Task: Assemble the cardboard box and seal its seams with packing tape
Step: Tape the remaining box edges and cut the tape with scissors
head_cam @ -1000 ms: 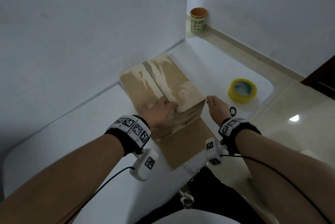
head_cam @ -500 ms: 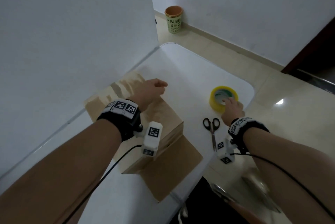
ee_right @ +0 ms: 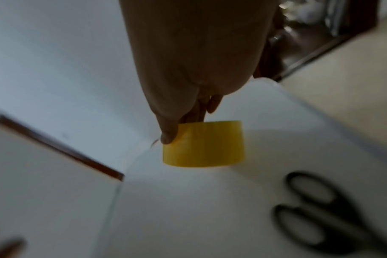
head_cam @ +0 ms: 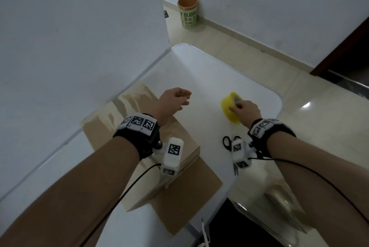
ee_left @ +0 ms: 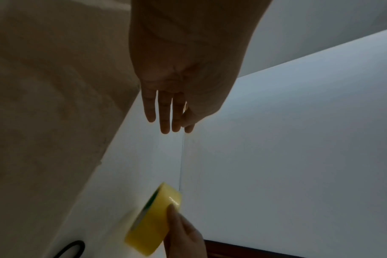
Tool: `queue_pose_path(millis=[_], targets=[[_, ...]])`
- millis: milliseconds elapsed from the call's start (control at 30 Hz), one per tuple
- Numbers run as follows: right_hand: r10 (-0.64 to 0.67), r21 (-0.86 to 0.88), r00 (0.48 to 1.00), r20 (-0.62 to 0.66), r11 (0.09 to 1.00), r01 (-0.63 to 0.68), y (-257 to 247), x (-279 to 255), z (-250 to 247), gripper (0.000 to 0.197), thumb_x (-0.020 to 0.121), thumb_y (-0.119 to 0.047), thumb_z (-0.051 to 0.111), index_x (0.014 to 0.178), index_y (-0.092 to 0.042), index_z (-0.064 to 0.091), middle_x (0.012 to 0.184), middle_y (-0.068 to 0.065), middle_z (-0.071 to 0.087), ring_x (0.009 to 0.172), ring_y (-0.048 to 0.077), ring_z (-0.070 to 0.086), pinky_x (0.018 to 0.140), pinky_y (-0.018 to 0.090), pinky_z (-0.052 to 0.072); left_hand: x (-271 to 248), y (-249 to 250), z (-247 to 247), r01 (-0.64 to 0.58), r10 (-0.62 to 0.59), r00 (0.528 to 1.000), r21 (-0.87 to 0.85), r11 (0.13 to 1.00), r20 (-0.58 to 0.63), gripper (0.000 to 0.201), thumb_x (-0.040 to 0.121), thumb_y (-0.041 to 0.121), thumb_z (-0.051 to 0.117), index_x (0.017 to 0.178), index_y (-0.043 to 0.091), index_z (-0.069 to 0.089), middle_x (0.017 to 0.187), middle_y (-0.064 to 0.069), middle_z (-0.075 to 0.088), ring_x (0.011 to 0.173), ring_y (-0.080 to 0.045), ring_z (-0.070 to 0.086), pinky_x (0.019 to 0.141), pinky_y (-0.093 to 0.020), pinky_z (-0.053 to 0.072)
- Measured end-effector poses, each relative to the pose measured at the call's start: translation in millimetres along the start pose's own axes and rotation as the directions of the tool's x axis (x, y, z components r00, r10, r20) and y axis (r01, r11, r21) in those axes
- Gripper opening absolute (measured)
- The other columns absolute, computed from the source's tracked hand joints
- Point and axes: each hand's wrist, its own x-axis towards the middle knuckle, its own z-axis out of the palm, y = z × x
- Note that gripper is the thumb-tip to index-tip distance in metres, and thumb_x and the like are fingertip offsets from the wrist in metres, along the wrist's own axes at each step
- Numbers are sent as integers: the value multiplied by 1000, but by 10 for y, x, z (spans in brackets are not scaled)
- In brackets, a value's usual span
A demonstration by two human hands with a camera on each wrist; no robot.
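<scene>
Right hand [head_cam: 246,108] grips tape roll [head_cam: 229,110], tilted off table [head_cam: 199,71], likely for free end. Left hand [head_cam: 173,100] relaxed, empty, above cardboard box [head_cam: 179,137]; we judge seams untaped.

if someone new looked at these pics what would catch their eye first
Probably the yellow tape roll, tipped on edge and gripped by the right hand near the white table's far right corner. Next, the brown cardboard box under the left hand, then the black scissors beside it.
</scene>
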Motion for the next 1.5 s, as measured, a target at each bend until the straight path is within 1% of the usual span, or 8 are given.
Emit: queue_pose_path(millis=[100,200,600,767,900,1033,1367,1500], targets=[[-66,320,998,22,946,56,-408,-38,-78,49,93,-32,58,57,0,46,61,9,38,67,21,39,64,33,28,-94,-40,-103,-36,35,998,-21,999,-57,27,95,5,48,117,13,62,119,-6,64,105,-18,63,90,-33,49],[-171,489,984,53,864,124,-873,-245,-150,52,94,-33,56,91,18,57,78,9,45,75,18,41,68,31,31,-238,-46,-287,-56,48,985,-49,997,-164,27,98,15,47,122,13,60,119,-4,63,107,-16,61,91,-29,46],[-486,387,863,139,829,405,-2138,-1422,72,41,92,-30,55,56,-16,43,60,1,44,64,16,41,59,28,31,-1267,-441,-1059,-70,52,972,-73,995,-230,71,97,60,25,103,7,71,100,-9,73,97,-22,67,92,-33,53],[-522,349,842,138,821,452,-2296,-1701,226,40,91,-33,55,70,0,54,71,9,48,67,17,43,60,30,30,-1565,-616,-1303,-35,-36,946,-213,976,-323,47,102,38,38,109,2,66,104,-12,70,93,-22,67,82,-29,56],[-578,379,801,155,784,493,-2398,-1907,246,39,91,-31,55,61,-14,38,67,8,37,62,16,35,60,30,24,-1780,-728,-1411,111,-211,952,-394,912,-221,16,97,11,51,89,5,64,80,-7,64,69,-11,59,58,-15,52],[-570,358,805,165,795,490,-2413,-1976,307,38,86,-42,53,63,-17,38,67,6,38,63,18,38,62,33,27,-1954,-785,-1440,202,-277,956,-474,857,-95,11,93,9,58,93,1,67,84,-10,67,79,-18,64,68,-24,55],[-508,351,820,264,842,410,-2381,-2039,437,51,90,-48,55,53,-18,39,58,0,41,59,17,43,60,30,32,-2111,-821,-1445,51,-130,967,-334,941,-220,7,90,-3,59,88,-6,65,85,-13,68,77,-18,66,65,-16,57],[-444,290,818,366,889,353,-2357,-2026,478,61,89,-54,54,87,7,62,89,25,61,86,31,62,75,33,43,-2130,-806,-1365,-53,4,970,-194,979,-242,12,87,-7,59,87,-2,69,87,-11,68,82,-17,65,78,-21,57]])
